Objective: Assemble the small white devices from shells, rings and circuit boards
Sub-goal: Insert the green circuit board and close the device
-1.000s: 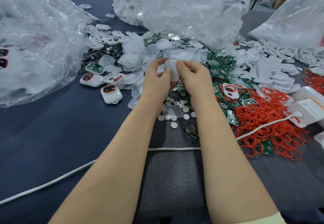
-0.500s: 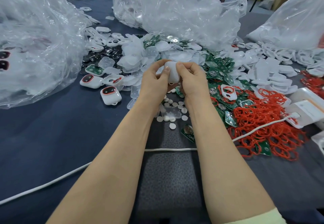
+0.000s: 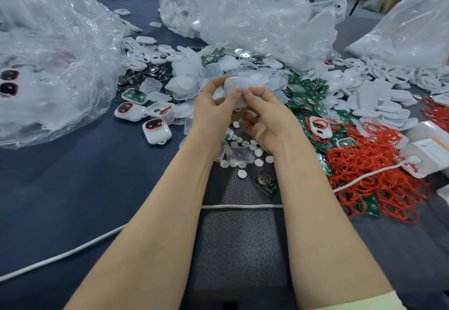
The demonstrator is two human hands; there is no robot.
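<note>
Blue table (image 3: pixel 73 188), white shell (image 3: pixel 233 88) held between left hand (image 3: pixel 213 113), right hand (image 3: pixel 269 120) (both pinching it)

Dark blue table (image 3: pixel 73 188) bears a heap of green circuit boards (image 3: pixel 305 92); red rings (image 3: pixel 379 178) right of it, finished white devices (image 3: pixel 156 132) left, plastic bags (image 3: pixel 243 18) behind, white cable (image 3: pixel 243 205) in front
</note>
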